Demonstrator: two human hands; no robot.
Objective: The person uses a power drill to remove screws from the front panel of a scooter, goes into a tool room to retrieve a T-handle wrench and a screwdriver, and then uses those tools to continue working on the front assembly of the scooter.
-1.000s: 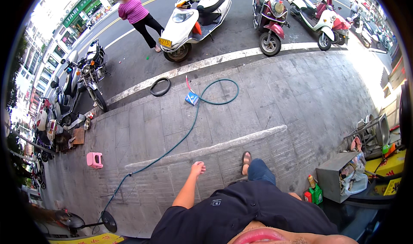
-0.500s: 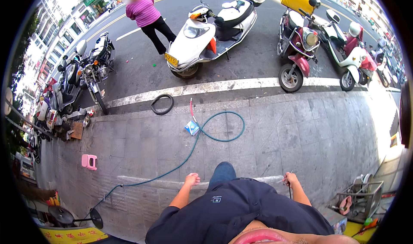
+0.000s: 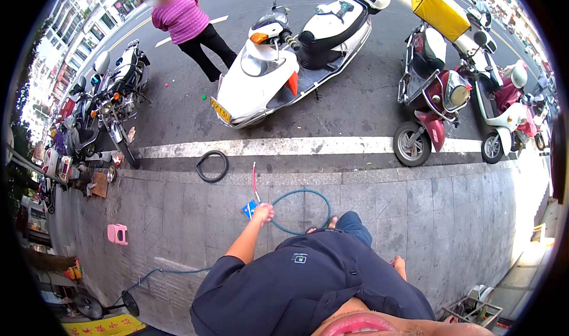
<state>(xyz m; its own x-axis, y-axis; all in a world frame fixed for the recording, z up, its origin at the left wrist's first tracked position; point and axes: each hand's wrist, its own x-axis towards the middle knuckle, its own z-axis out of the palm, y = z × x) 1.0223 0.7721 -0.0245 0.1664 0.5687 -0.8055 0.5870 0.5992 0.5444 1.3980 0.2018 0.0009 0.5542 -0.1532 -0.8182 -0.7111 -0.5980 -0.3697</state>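
My left hand (image 3: 264, 213) swings forward with its fingers curled, and nothing shows in it. In the picture it overlaps a blue and white packet (image 3: 249, 209) and a green hose (image 3: 296, 192), which lie on the pavement below. A red end piece (image 3: 255, 179) of the hose points toward the road. My right hand (image 3: 399, 265) hangs low by my side, partly hidden by my dark shirt. Its fingers look closed; what they hold is too small to tell. A black rubber tyre (image 3: 212, 166) lies near the kerb, ahead and to the left.
Ahead, a white scooter (image 3: 261, 87) stands beyond the white line, with a person in a pink top (image 3: 181, 16) beside it. A red scooter (image 3: 435, 108) is parked to the right, motorcycles (image 3: 115, 102) to the left. A pink stool (image 3: 117, 234) stands on the pavement.
I have stepped forward toward the road, so the scooters and hose appear nearer. My left hand has swung forward; my right hand has dropped back and is more hidden by my body.
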